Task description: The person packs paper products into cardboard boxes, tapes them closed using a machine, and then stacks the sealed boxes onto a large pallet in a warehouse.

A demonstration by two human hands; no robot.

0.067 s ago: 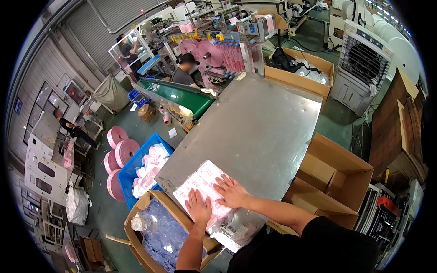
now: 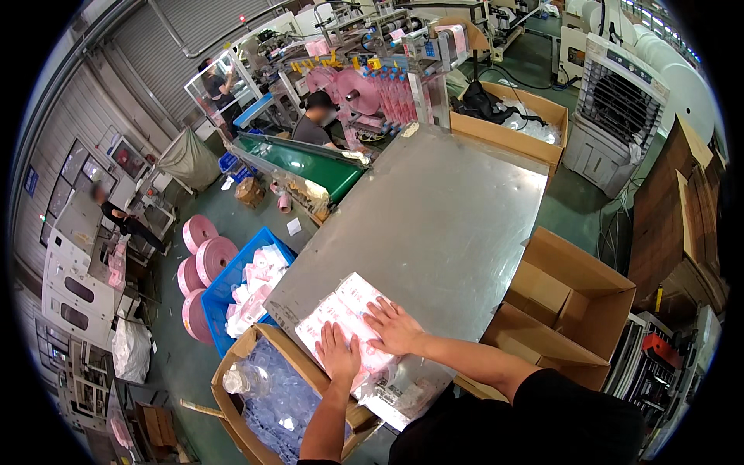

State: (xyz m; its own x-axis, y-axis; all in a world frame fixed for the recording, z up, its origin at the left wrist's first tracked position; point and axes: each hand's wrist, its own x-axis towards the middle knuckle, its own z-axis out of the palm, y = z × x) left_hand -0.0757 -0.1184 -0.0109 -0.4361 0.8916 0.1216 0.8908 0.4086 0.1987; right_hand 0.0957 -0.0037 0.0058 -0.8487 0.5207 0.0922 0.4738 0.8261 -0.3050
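Note:
Pink-and-white soft packs (image 2: 350, 296) lie side by side at the near left corner of a metal table (image 2: 434, 209), inside what looks like clear plastic film. My left hand (image 2: 338, 353) rests flat on the left part of the packs, fingers stretched out. Spread over their right part is my right hand (image 2: 392, 325), palm down. Neither hand grips anything. Toward me, the loose end of a clear plastic bag (image 2: 399, 394) with dark print sticks out past the packs to the table's near edge.
Left of the table stand a carton of clear plastic bags (image 2: 283, 399) and a blue crate (image 2: 225, 291) of pink-white packs. Open cartons (image 2: 577, 298) flank the right side. Beyond are a green conveyor (image 2: 310, 167), a seated person (image 2: 314, 128) and an air cooler (image 2: 616, 108).

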